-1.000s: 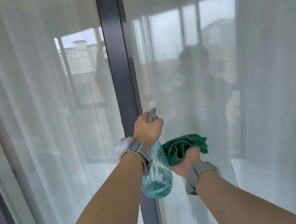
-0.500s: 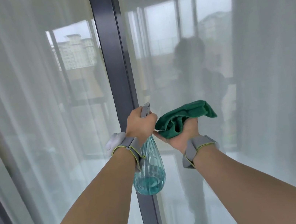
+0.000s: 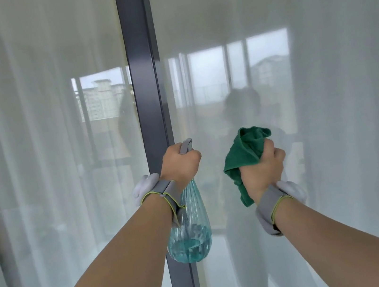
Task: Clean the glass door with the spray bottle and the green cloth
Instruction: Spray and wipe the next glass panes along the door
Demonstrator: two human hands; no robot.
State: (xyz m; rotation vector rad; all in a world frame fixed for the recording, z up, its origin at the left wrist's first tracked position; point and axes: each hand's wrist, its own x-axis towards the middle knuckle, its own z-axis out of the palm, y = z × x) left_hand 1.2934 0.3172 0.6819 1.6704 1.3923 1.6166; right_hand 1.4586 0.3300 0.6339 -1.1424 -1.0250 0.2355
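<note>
Glass door (image 3: 329,121), right pane, directly ahead beside the dark frame (image 3: 145,75). Left hand (image 3: 181,163) grips the spray bottle (image 3: 189,232), nozzle raised; right hand (image 3: 263,169) clutches the bunched green cloth (image 3: 244,152), apparently short of the glass. Step: probably spraying; next, wipe the pane.

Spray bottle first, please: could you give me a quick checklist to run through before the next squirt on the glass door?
1. Left hand gripping the spray bottle: ok.
2. Liquid left in the bottle: ok, a little blue liquid at the bottom.
3. Nozzle aimed at the glass door: cannot tell, the hand covers most of the head.
4. Right hand holding the green cloth: ok, bunched and ready.
5. Cloth clear of the spray path: ok, held off to the right.
</note>
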